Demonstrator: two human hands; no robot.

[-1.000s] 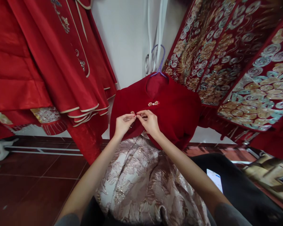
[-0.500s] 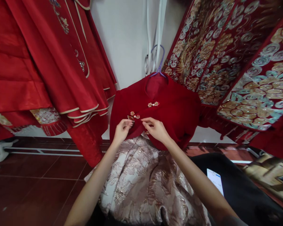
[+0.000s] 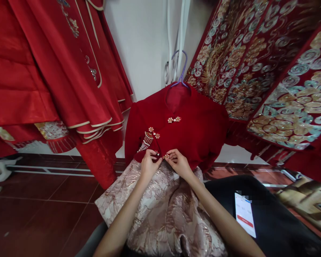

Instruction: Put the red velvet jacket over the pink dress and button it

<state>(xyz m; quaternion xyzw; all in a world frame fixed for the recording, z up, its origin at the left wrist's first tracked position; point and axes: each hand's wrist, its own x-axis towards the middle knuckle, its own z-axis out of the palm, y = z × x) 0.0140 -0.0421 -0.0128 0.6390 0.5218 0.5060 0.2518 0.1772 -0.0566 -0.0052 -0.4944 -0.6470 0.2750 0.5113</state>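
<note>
A dark red velvet jacket [image 3: 198, 132] hangs from a purple hanger [image 3: 182, 73] in front of me. Low on its front, my left hand [image 3: 149, 165] pinches the jacket's edge beside a small beaded piece [image 3: 157, 153]. Close to it, my right hand [image 3: 179, 164] grips a beaded flower button [image 3: 166, 156] at the facing edge, a small gap between the two. Higher up, one flower-shaped fastener [image 3: 174, 120] spans the neck opening and another fastener [image 3: 154, 132] sits on the slanted front. A beaded tassel ornament [image 3: 146, 140] dangles below that one.
Beige brocade cloth [image 3: 149, 200] spreads under my forearms. A lit phone [image 3: 244, 214] lies on a black seat [image 3: 273, 210] at right. Red garments [image 3: 69, 71] hang at left, and an embroidered one [image 3: 291, 89] at right. White shoes [image 3: 1, 171] stand on the far-left floor.
Both hands have moved down from the middle fastener to the jacket's lower edge. The tassel ornament, partly covered by my left hand before, now hangs in plain sight.
</note>
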